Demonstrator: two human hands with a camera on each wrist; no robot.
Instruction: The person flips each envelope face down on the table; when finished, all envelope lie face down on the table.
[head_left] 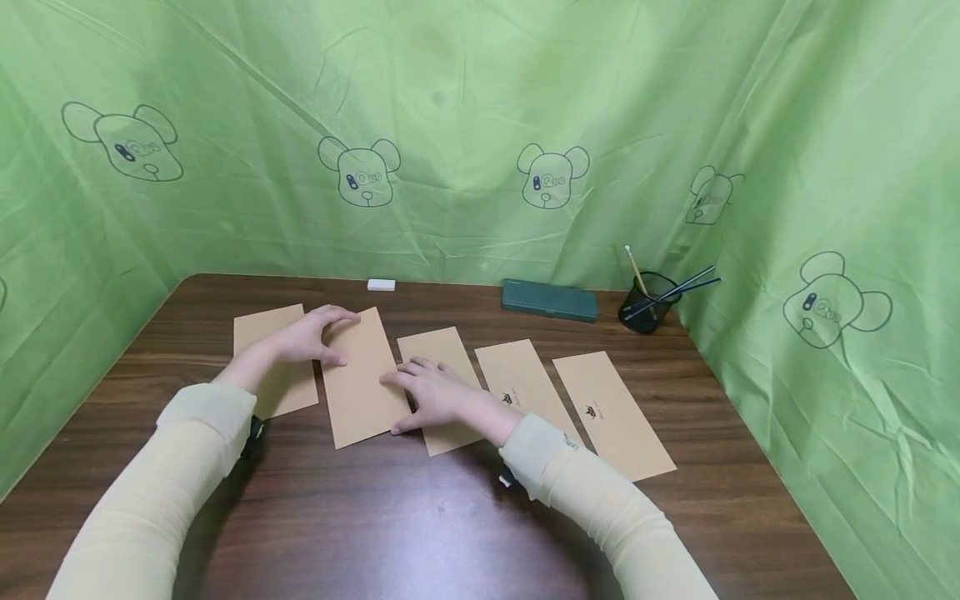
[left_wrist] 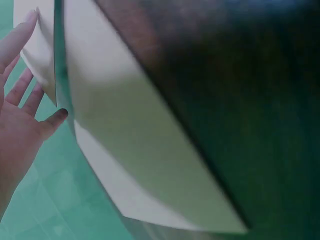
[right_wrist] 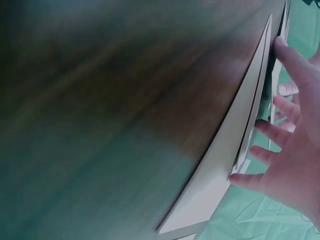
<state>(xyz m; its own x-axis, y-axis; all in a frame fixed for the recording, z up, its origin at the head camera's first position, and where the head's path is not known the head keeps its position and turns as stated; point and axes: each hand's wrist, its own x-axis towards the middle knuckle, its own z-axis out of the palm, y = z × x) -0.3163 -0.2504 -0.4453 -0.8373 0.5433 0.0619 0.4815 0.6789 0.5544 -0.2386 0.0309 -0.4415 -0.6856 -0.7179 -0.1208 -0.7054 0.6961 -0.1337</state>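
Note:
Several brown paper envelopes lie in a row on the table. My left hand [head_left: 303,336] reaches over the leftmost envelope [head_left: 288,392], its thumb and fingertips at the left side and top of the second envelope [head_left: 362,383]. At that envelope's right edge are the fingertips of my right hand [head_left: 438,393], which covers part of the third envelope [head_left: 442,439]. Both wrist views show spread fingers, on the left hand [left_wrist: 22,130] and the right hand [right_wrist: 295,145]. Whether the fingertips press on the paper cannot be told.
To the right lie a fourth envelope [head_left: 517,371] and a fifth envelope [head_left: 618,417], both with a small dark crown print. Along the back stand a white eraser [head_left: 381,285], a green case [head_left: 549,301] and a black mesh cup [head_left: 641,315] with pencils. Green cloth [head_left: 465,100] surrounds the table [head_left: 420,525].

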